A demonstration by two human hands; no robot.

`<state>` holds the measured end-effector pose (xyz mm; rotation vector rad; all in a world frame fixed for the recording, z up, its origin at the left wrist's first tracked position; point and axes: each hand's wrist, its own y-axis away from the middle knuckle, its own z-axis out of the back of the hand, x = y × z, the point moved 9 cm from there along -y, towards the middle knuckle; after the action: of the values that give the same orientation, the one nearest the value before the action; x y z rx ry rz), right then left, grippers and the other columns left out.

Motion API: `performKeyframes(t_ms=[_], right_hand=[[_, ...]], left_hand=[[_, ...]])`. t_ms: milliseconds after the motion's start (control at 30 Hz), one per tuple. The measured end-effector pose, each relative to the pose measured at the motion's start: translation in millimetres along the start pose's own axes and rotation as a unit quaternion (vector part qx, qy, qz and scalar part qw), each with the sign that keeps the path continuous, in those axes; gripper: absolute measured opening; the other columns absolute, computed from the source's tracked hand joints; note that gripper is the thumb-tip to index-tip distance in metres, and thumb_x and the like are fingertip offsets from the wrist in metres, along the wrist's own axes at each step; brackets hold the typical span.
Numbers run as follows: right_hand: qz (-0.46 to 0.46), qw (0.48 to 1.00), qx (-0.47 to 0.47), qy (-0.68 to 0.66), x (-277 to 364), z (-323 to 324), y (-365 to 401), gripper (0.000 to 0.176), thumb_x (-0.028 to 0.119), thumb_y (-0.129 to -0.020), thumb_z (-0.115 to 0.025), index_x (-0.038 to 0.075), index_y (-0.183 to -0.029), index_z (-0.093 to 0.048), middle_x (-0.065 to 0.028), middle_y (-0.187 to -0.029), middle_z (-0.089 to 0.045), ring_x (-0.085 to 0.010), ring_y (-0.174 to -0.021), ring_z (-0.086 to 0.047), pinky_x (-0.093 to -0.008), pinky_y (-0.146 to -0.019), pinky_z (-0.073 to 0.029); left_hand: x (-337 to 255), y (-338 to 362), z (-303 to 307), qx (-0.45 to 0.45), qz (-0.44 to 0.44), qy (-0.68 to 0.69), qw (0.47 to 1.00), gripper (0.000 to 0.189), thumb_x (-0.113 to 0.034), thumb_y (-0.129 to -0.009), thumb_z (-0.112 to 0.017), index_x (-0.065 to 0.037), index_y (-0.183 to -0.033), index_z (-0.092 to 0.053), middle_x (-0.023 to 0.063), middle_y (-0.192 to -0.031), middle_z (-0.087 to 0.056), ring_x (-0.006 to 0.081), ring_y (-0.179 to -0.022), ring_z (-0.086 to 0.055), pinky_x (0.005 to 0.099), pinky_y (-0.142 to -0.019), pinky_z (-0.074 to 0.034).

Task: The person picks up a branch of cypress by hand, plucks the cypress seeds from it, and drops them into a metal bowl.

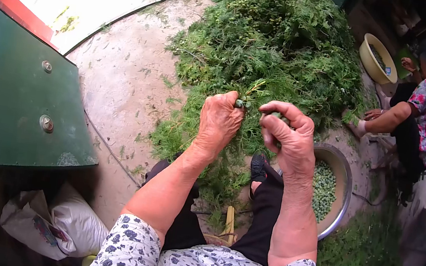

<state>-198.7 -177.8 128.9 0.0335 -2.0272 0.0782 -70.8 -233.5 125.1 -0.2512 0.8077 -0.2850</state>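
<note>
My left hand [220,118] is closed round a green conifer sprig [253,88] that bears a few bluish-green cones at my fingertips. Close by on the right, my right hand [290,133] curls its fingers round several small green cones [279,117], partly hidden by the thumb and palm. The two hands are held apart in front of my knees, above the cut greenery. Beside my right forearm, a metal basin [346,176] contains many loose green cones [323,189].
A large heap of conifer branches [274,43] lies ahead. At the right, another person [418,107] sits near a yellow basin [378,61]. A green metal door [21,100] stands at the left, with white sacks [56,220] below it. A cable [110,146] crosses the floor.
</note>
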Motion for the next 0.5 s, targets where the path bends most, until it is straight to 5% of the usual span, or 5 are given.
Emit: performKeyframes(t_ms=[100,367,467,500], right_hand=[[0.102,0.922,-0.141,0.345,6,3,3,0.024,0.011,-0.075,-0.069,-0.002,-0.096,-0.063,-0.0071,-0.082,-0.063,-0.0093,-0.063,-0.055,-0.0242,-0.055,-0.044],[0.14,0.911,-0.149,0.36,8,5,-4,0.02,0.01,-0.075,-0.069,-0.003,-0.089,-0.062,-0.009,-0.077,-0.06,-0.0163,-0.066,-0.054,-0.0292,-0.062,-0.044],[0.129,0.892,-0.102,0.42,7,7,-6,0.017,0.013,-0.078,-0.067,-0.002,-0.085,-0.062,-0.0049,-0.067,-0.057,-0.0121,-0.057,-0.052,-0.0265,-0.051,-0.041],[0.026,0.967,-0.081,0.241,-6,15,-8,0.016,0.014,-0.08,-0.066,0.0,-0.086,-0.062,-0.0023,-0.064,-0.055,-0.0089,-0.052,-0.049,-0.0234,-0.045,-0.038]], left_hand=[[0,0,-1,-0.001,0.003,0.009,1.0,0.018,-0.015,-0.074,-0.057,0.0,-0.067,-0.051,0.0208,-0.066,-0.056,0.0389,-0.066,-0.056,0.0451,-0.057,-0.042],[-13,7,-3,-0.002,-0.06,0.0,0.998,0.014,-0.013,-0.073,-0.056,-0.001,-0.069,-0.05,0.021,-0.065,-0.055,0.0394,-0.067,-0.057,0.0468,-0.056,-0.043],[-10,5,-3,0.004,-0.077,0.015,0.997,0.013,-0.013,-0.075,-0.058,-0.001,-0.07,-0.054,0.0211,-0.066,-0.056,0.0391,-0.063,-0.055,0.0436,-0.054,-0.043],[-7,4,-3,0.026,-0.047,0.078,0.995,0.013,-0.013,-0.075,-0.06,-0.001,-0.071,-0.056,0.0201,-0.064,-0.056,0.0339,-0.057,-0.055,0.0403,-0.052,-0.042]])
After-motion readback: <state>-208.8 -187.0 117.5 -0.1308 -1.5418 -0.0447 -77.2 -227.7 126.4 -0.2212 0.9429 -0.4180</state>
